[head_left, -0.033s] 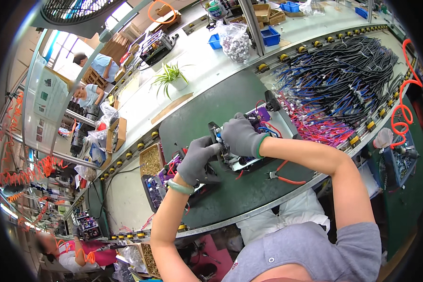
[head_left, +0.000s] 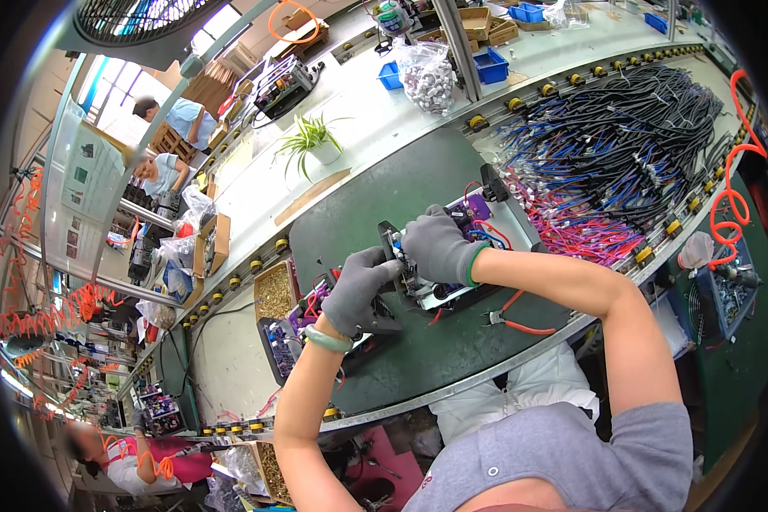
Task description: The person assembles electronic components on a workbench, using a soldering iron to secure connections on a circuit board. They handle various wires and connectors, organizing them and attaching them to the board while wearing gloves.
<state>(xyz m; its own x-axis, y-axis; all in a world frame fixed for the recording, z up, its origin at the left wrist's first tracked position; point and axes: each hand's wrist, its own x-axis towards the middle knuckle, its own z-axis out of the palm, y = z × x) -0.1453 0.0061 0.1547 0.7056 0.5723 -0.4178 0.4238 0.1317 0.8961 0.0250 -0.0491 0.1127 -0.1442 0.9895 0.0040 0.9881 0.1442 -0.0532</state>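
My left hand [head_left: 358, 292], in a grey glove, has its fingers bent together against the near-left end of an open electronic chassis [head_left: 511, 224]. My right hand [head_left: 442, 247], gloved alike, curls over the same end, close to the left fingertips. What the fingers pinch there is hidden. The chassis has a pale metal base, black end panels, purple parts and red and blue wires. A second chassis [head_left: 280, 348] with purple parts lies left of and partly under my left hand. Both sit on a dark green mat [head_left: 384, 189].
Red-handled pliers [head_left: 525, 328] lie near the front edge. To the right is a heap of black cables [head_left: 623, 145] with coloured ends. A box of small brass-coloured parts [head_left: 275, 292] stands left. Beyond the roller rail are a potted plant [head_left: 324, 152] and a bag of white pieces [head_left: 427, 81].
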